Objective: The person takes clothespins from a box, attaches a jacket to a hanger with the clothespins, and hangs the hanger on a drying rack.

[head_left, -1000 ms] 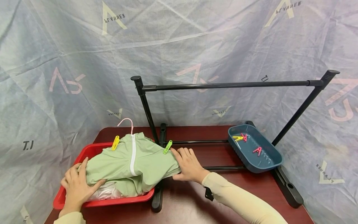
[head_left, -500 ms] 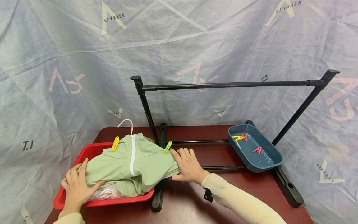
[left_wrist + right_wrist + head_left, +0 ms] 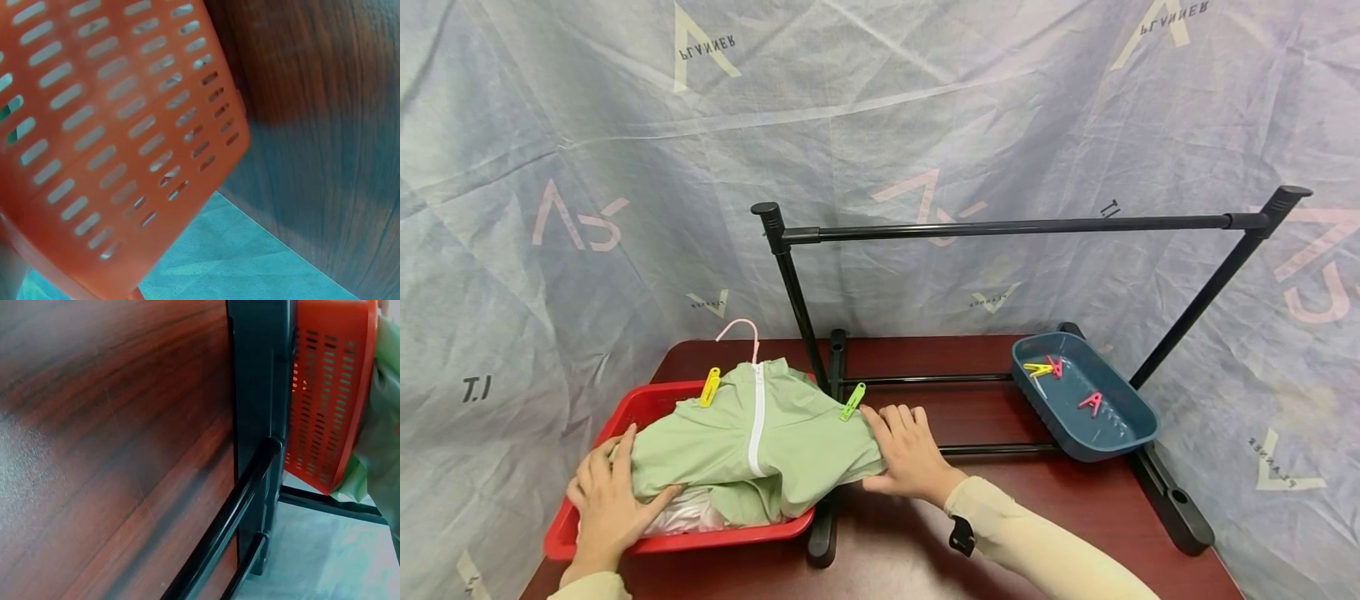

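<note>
A light green zip jacket [image 3: 805, 442] with a white zipper lies across the red basket [image 3: 737, 537] in the head view. The hook of a pink hanger [image 3: 747, 327] rises from its collar. A yellow clothespin [image 3: 710, 387] is on the left shoulder, a green clothespin [image 3: 852, 402] on the right one. My left hand [image 3: 606, 500] holds the left sleeve end at the basket's side, thumb below and fingers spread above. With my right hand [image 3: 913, 454] I hold the other sleeve end, beyond the basket's right rim. White cloth [image 3: 688, 512] shows beneath the jacket.
A black clothes rack [image 3: 1000, 227] stands on the dark red table [image 3: 917, 542], its left foot close by the basket. On the rack's lower right side sits a blue bin [image 3: 1075, 398] with a yellow clothespin [image 3: 1037, 369] and pink clothespins [image 3: 1091, 404]. A printed sheet [image 3: 880, 108] hangs behind.
My right hand and the green clothespin have shifted very slightly right and down. The collar and hanger hook sit a touch lower. My left hand stays where it was.
</note>
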The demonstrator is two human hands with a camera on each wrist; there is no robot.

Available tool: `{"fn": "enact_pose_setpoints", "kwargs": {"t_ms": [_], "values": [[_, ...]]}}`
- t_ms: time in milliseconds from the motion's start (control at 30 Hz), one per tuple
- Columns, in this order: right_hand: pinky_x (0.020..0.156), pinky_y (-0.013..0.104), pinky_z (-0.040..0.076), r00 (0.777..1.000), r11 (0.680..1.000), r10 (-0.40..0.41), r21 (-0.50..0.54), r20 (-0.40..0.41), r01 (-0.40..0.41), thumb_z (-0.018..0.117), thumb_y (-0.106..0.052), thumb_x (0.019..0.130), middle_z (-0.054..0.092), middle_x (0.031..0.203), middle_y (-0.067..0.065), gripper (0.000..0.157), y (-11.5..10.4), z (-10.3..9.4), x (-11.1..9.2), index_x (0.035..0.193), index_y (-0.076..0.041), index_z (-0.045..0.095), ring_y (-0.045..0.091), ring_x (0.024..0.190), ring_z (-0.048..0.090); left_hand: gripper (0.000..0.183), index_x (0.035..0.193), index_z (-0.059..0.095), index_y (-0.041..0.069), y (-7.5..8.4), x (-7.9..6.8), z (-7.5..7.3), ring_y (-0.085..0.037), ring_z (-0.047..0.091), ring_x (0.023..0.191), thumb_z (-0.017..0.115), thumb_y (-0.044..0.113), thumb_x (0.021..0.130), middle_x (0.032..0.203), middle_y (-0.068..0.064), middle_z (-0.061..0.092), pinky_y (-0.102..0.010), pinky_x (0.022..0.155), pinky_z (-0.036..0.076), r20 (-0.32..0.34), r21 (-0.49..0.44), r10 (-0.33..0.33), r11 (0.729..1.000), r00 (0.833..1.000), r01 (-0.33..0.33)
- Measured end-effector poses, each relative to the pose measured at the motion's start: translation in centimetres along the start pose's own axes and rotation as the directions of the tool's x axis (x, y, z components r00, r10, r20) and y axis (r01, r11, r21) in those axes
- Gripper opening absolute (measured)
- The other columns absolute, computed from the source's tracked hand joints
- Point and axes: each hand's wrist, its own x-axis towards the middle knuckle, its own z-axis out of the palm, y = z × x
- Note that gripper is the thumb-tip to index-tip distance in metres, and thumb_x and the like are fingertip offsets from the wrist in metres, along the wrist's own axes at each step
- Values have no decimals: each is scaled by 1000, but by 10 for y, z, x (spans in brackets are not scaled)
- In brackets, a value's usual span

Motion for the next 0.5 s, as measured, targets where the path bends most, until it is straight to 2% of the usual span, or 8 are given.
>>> {"fn": "enact_pose_setpoints", "kwargs": {"t_ms": [267, 500], "values": [[69, 41, 33, 999, 1000, 0, -17, -49, 0, 71, -66, 51, 54, 100, 11, 105, -4, 0, -7, 133, -3, 54, 26, 82, 49, 115, 155, 29, 14, -1, -1, 3, -56, 24, 122, 63, 82, 69, 135, -28, 33, -70, 86, 16, -32, -35, 23, 999, 999, -24], [68, 40, 33, 994, 999, -18, -45, -106, 13, 70, -66, 50, 54, 99, 10, 105, -4, 1, -12, 131, -2, 55, 25, 80, 48, 117, 153, 31, 10, 0, 1, 7, -57, 21, 123, 48, 91, 71, 135, -28, 32, -71, 88, 13, -73, -61, 43, 997, 996, -48]]}}
